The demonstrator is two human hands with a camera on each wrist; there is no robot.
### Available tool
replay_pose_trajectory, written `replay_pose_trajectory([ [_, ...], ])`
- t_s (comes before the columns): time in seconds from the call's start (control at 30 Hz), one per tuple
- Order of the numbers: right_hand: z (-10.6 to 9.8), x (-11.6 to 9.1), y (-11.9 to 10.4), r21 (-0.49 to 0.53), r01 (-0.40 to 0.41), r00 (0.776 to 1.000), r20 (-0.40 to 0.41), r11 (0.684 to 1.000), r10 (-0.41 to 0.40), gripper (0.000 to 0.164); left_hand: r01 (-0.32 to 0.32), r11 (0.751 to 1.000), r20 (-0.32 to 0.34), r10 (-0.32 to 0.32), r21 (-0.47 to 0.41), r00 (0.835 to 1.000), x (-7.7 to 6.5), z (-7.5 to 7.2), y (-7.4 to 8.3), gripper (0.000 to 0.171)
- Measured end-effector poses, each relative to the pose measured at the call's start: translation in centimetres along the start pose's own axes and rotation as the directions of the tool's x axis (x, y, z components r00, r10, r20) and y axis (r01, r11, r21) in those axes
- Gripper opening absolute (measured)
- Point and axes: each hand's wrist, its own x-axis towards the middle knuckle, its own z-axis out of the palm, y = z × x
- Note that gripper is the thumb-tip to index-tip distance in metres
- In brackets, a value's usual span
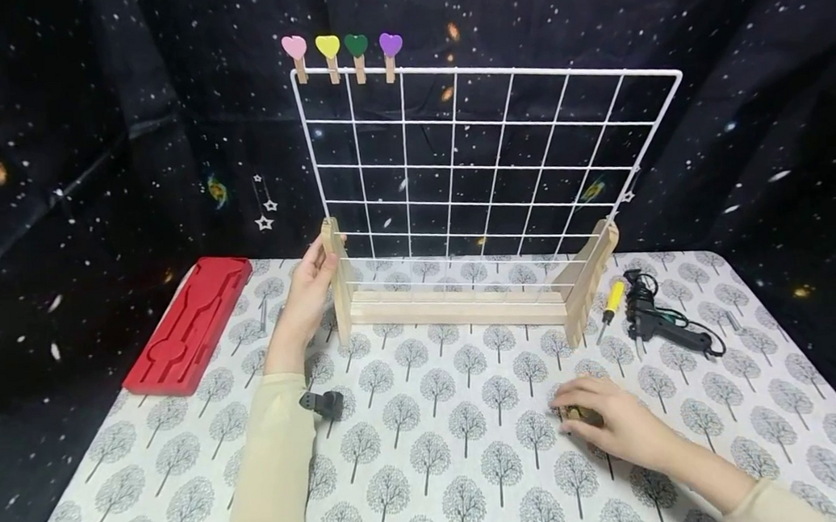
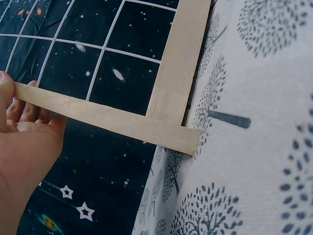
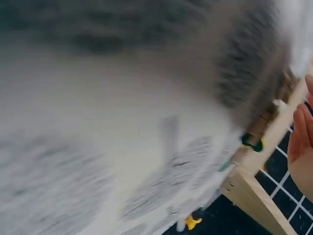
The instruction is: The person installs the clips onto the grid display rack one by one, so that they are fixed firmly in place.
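Note:
A white wire grid (image 1: 484, 123) stands tilted in a wooden stand (image 1: 458, 307). On its top edge sit clothespins with pink (image 1: 295, 48), yellow (image 1: 328, 47), green (image 1: 356, 45) and purple (image 1: 392, 46) hearts. My left hand (image 1: 311, 289) holds the stand's left upright (image 2: 102, 115), thumb on one side and fingers on the other. Low over the cloth, my right hand (image 1: 611, 417) has its fingers loosely bent above small brown pieces (image 3: 264, 122) with green and white parts. In the head view these are mostly hidden between thumb and fingers.
A red moulded tray (image 1: 189, 325) lies at the left. Right of the stand are a yellow-handled screwdriver (image 1: 613, 302) and a black glue gun (image 1: 658, 321) with its cord. A tree-patterned cloth (image 1: 431, 454) covers the table; a dark starry curtain (image 1: 87, 114) hangs behind.

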Motion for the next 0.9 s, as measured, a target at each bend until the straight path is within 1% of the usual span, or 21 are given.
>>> replay_pose_trajectory([
  [0.13, -0.2, -1.4, 0.0, -0.101, 0.104, 0.995, 0.021, 0.989, -0.102, 0.038, -0.004, 1.000, -0.005, 0.004, -0.009, 1.000, 0.1, 0.1, 0.3, 0.048],
  [0.23, -0.4, -1.7, 0.0, -0.161, 0.176, 0.984, 0.033, 0.971, -0.173, 0.042, 0.010, 1.000, -0.010, -0.010, -0.003, 1.000, 0.1, 0.1, 0.3, 0.048],
  [0.3, -0.5, -1.7, 0.0, -0.180, 0.208, 0.978, 0.042, 0.961, -0.204, 0.043, 0.019, 1.000, -0.010, -0.019, 0.002, 1.000, 0.0, 0.1, 0.3, 0.047],
  [0.47, -0.2, -1.0, -0.4, -0.222, 0.224, 0.974, 0.077, 0.949, -0.212, 0.044, 0.016, 1.000, -0.011, -0.016, 0.009, 1.000, -0.2, 0.1, 0.3, 0.047],
  [0.6, 0.1, -0.1, -0.6, -0.213, 0.226, 0.972, 0.110, 0.950, -0.207, 0.046, 0.012, 1.000, -0.010, -0.012, 0.010, 1.000, -0.2, 0.2, 0.5, 0.048],
  [0.7, 0.2, 0.5, -0.6, -0.195, 0.251, 0.963, 0.147, 0.948, -0.225, 0.043, 0.013, 1.000, -0.011, -0.013, 0.012, 1.000, -0.2, 0.3, 0.5, 0.047],
  [0.83, 0.2, 0.8, -0.6, -0.210, 0.317, 0.942, 0.184, 0.925, -0.281, 0.038, 0.007, 1.000, -0.006, -0.007, 0.007, 1.000, 0.0, 0.2, 0.1, 0.048],
  [0.9, 0.3, 0.8, -0.6, -0.220, 0.339, 0.935, 0.183, 0.915, -0.303, 0.036, 0.004, 1.000, -0.004, -0.004, -0.001, 1.000, 0.2, -0.1, -0.3, 0.048],
])
